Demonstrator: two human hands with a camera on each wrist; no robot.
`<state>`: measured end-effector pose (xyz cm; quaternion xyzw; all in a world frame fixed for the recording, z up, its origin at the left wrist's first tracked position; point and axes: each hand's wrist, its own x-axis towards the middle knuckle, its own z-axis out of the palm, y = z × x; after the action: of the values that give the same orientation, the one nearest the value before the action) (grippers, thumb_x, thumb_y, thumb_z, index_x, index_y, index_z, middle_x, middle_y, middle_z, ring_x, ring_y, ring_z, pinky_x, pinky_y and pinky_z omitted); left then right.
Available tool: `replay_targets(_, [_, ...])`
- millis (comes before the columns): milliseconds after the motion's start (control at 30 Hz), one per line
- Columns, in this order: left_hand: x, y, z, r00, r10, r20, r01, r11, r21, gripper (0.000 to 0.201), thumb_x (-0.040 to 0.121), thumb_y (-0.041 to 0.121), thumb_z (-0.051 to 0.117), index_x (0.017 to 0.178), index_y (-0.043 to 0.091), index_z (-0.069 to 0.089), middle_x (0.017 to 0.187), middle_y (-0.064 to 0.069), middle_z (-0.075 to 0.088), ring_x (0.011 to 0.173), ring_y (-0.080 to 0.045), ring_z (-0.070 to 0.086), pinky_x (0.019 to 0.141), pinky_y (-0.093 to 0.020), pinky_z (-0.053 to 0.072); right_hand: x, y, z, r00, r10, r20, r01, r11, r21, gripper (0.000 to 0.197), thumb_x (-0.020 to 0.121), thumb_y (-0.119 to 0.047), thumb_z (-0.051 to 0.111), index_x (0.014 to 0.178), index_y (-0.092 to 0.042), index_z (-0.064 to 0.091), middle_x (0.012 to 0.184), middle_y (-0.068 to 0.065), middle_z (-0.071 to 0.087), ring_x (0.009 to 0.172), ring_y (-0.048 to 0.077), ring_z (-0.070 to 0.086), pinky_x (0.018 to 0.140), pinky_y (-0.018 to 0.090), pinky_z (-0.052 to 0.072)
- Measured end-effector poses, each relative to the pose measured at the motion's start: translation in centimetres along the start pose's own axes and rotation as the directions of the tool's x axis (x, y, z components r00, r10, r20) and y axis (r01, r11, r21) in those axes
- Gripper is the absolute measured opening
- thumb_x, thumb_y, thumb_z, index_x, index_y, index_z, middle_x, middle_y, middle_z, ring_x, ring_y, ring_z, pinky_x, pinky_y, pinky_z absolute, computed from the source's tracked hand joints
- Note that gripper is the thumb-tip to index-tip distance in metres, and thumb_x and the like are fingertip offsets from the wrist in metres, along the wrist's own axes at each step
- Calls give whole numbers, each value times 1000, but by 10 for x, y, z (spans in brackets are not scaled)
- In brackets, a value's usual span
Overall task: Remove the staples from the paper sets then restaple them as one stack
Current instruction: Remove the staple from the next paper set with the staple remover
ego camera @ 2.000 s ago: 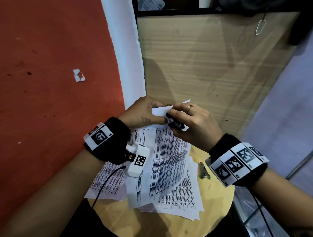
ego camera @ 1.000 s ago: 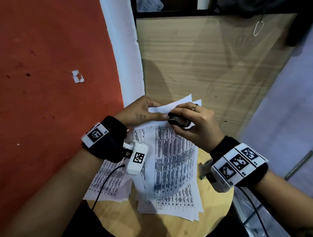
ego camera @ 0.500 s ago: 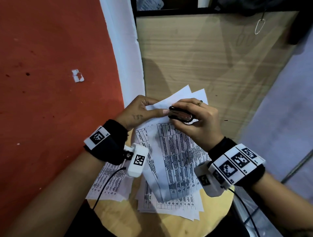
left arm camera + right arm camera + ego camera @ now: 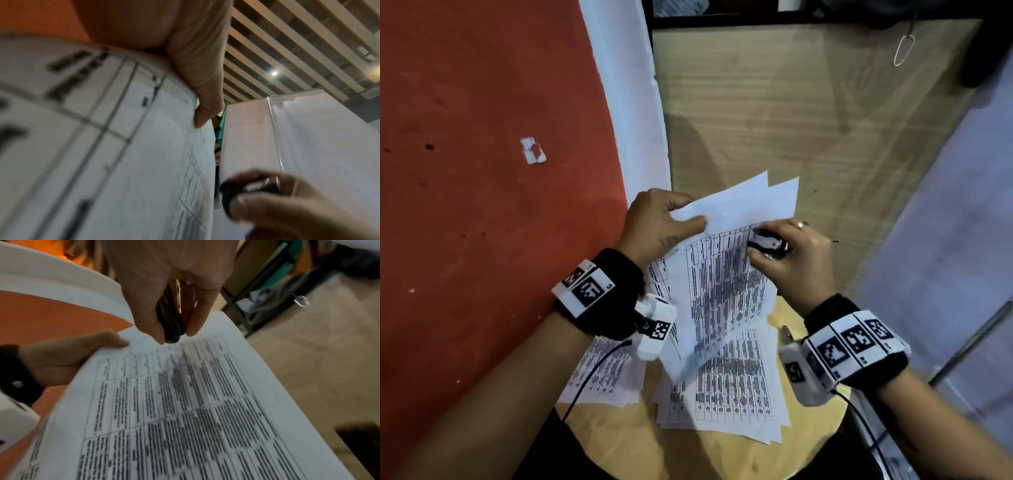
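My left hand [image 4: 674,222] pinches the top left corner of a raised set of printed table sheets [image 4: 726,284], thumb on the front. Blank backs of two sheets fan out above it. My right hand [image 4: 784,263] grips a small black staple remover [image 4: 767,241] against the set's top edge, to the right of the left thumb. In the right wrist view the remover [image 4: 170,321] sits between thumb and fingers just above the sheet [image 4: 185,402]. The left wrist view shows the sheet [image 4: 123,162] under my thumb [image 4: 205,113], blurred. No staple is visible.
More printed sheets [image 4: 736,390] lie on the small round wooden table [image 4: 619,442], with another pile [image 4: 602,373] hanging over its left edge. A small metal tool [image 4: 786,334] lies at the table's right, half hidden by my right wrist. An orange wall stands left, a wooden panel behind.
The held set has risen and tilted, with its back sheets fanning upward. My right hand with the remover has slid to the right, away from the left thumb.
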<state>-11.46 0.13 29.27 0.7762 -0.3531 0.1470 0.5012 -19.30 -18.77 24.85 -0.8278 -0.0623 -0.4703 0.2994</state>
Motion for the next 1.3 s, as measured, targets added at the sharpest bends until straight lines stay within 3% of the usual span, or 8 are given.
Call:
replay_targets(233, [4,-13,-13,994,-77,74,81,995,-51,22,74,20,74,57,30,67,51,23,60,53,11,52,56,-14,40,-14,46,-3,792,521,318,-596,771,224,43,46,-34,86,85,-25,72,102,3,68,88,21,67,82,43,55])
replay_targets(333, [3,-17,-17,986,-88,138,101,991,-93,34,81,2,70,60,28,65,49,21,59,50,10,50,50,-10,39,-11,54,-6,740,517,431,-671,618,410,44,46,-14,88,87,-19,71,122,2,55,95,17,64,70,27,56])
replay_targets(533, [6,-14,-23,947,-145,288,198,966,-164,28,82,-2,66,75,24,74,61,16,68,57,6,61,57,-9,46,-5,55,-19,571,295,767,-800,411,437,73,22,-22,90,92,-16,71,91,2,73,77,14,69,62,18,54])
replay_targets(700, [10,-21,-30,933,-171,316,231,959,-165,22,76,-3,70,84,17,71,71,16,72,66,5,64,63,-10,48,-5,54,-20,618,310,723,-767,441,466,69,22,-21,89,88,-16,73,90,5,74,76,15,69,62,20,52])
replay_targets(933, [-5,-68,-39,917,-395,-59,341,851,-400,36,67,8,80,96,19,61,82,9,69,75,-2,63,71,-15,51,5,50,-27,704,418,575,-703,289,650,75,8,-31,93,79,-13,72,73,1,73,59,11,68,48,14,48])
replay_targets(1067, [-33,-68,-5,884,-467,-2,400,760,-512,51,58,10,86,101,14,58,80,8,74,75,-6,68,64,-19,54,2,43,-19,696,447,562,-701,255,666,90,8,-31,94,90,-8,64,73,1,73,62,9,69,45,13,46])
replay_targets(1167, [-45,-67,15,874,-461,-153,320,784,-532,63,61,2,81,118,2,53,105,-6,69,93,-15,67,80,-24,55,-1,42,-14,692,458,558,-704,256,662,91,7,-31,94,90,-8,63,72,0,73,60,9,68,44,14,46])
replay_targets(1300, [-42,-70,14,879,-452,-152,324,801,-504,49,71,-7,72,110,12,51,102,-2,66,90,-11,67,83,-24,55,-3,49,-16,635,429,642,-772,387,504,82,9,-38,93,85,-17,70,82,-1,73,74,14,68,64,21,51])
